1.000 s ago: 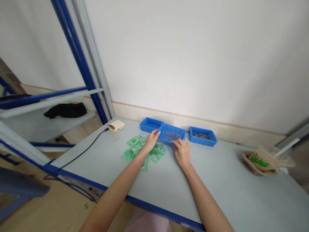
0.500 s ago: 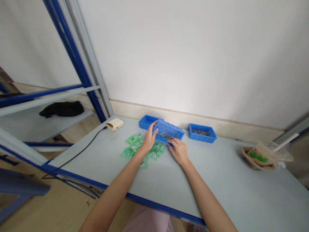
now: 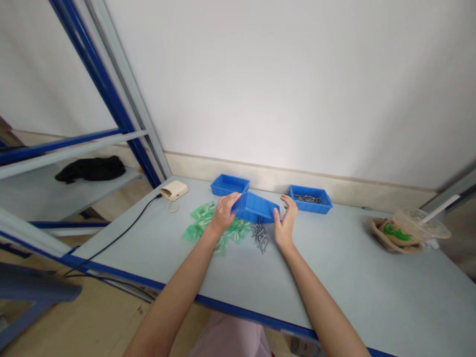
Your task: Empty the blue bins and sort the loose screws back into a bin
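A blue plastic bin is tipped on its side above the table, its open side toward me. My left hand is closed around its left end. At the bin's right end is my right hand, fingers raised and apart, thumb at or against the bin's corner. Just below the bin, a small heap of metal screws lies on the tabletop. Green plastic packets with small parts inside spread beneath and beside my left hand.
Behind stand an empty-looking blue bin and another blue bin holding screws. A cream-coloured device with a black cable sits at left. A drink cup with a straw stands at right. Blue posts frame the left side.
The bin has tipped over further, and screws that lay inside it are now heaped on the table. My right hand has moved from the front rim to the right end, its fingers lifted.
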The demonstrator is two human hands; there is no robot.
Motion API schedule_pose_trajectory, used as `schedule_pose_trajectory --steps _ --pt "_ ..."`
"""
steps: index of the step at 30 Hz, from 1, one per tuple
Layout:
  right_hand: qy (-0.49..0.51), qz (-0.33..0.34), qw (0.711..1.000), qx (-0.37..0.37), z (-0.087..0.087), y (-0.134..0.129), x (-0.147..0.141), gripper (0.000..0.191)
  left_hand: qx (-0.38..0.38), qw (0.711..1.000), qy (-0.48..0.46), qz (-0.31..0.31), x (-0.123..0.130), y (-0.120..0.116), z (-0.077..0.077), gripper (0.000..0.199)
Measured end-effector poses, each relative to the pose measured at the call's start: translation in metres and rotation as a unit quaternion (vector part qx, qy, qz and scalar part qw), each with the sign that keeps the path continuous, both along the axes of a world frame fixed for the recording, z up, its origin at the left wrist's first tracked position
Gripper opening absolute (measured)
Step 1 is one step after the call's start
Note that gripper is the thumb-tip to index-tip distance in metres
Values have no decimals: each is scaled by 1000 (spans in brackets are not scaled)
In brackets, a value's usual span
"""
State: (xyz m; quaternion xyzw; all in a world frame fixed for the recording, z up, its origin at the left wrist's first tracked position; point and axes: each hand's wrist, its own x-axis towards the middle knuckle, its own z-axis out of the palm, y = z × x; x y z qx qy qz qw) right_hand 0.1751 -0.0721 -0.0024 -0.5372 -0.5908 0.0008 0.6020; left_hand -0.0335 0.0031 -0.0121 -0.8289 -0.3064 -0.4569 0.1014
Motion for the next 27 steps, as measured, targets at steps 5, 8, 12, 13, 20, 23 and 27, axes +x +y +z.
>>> schedule_pose_trajectory --steps 5,8,12,13,20,23,27 --pt "112 103 985 -79 -12 12 -4 44 12 1000 -16 13 -1 3 -1 38" --pt "197 112 970 -86 -16 18 -3 49 3 998 -52 32 1 2 -1 37" --pt "278 138 942 -127 -20 26 -1 61 -60 985 -120 105 13 -3 10 39" --pt "289 142 936 -144 -22 28 -1 64 -90 982 -110 121 18 -4 17 38" --pt "259 90 942 -191 -34 38 2 80 -307 922 36 233 68 3 70 33" --pt "247 78 956 -135 -39 41 8 79 -332 909 43 249 89 10 80 32" --pt "288 27 949 -129 -40 43 13 88 -349 894 89 267 105 9 85 38"
